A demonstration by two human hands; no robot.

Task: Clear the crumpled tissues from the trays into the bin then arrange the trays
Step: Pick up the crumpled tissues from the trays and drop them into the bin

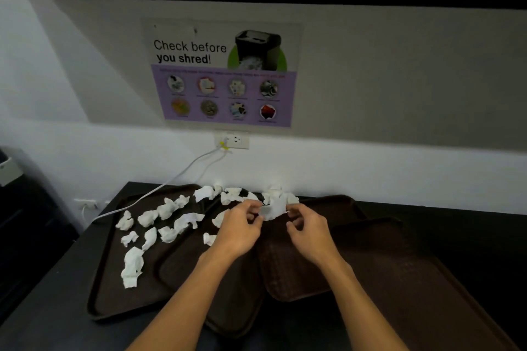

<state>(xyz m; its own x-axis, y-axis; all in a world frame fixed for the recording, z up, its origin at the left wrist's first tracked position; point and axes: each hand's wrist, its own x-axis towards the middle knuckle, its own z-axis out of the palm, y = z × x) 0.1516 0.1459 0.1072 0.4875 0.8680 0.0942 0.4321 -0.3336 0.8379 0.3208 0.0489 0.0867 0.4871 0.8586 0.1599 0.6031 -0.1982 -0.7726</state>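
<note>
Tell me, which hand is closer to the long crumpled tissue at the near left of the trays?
Left. The left hand is to the right of the long tissue and farther back; the right hand lies beyond it, farther right, pinching another tissue.

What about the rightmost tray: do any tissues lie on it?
No, the rightmost tray shows only its bare brown surface, and the tissues all lie farther left.
</note>
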